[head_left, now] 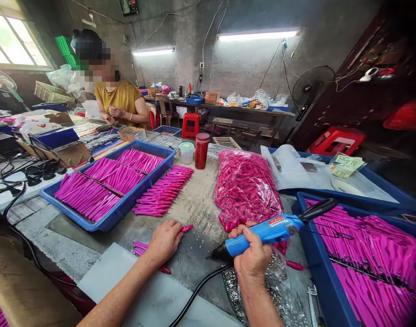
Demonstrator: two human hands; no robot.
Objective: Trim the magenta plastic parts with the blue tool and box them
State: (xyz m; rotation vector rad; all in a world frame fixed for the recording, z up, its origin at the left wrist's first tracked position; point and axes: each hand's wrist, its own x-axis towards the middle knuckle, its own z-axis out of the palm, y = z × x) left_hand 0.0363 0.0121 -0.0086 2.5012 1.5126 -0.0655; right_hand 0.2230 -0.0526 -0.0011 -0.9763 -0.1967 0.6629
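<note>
My right hand (pixel 252 252) is wrapped round a blue electric screwdriver (pixel 262 236), its dark nose pointing left and down over the table and a black cord trailing from it. My left hand (pixel 165 238) rests low on the table, closed on a glossy magenta plastic piece (pixel 186 228) whose tip sticks out past the fingers. Under and beside the left wrist lie a few magenta parts with metal (pixel 139 248), partly covered by the arm. Tiny metal rings or nuts (pixel 203 220) are scattered between the hands. A bag of small metal parts (pixel 279 290) lies by the right forearm.
A clear bag of magenta pieces (pixel 248 186) stands ahead. Magenta strips fill blue trays at left (pixel 109 225) and right (pixel 311 254). A row of joined parts (pixel 163 190), a red tumbler (pixel 201 154) and a small tub (pixel 187 154) are farther off. A co-worker (pixel 121 102) sits across.
</note>
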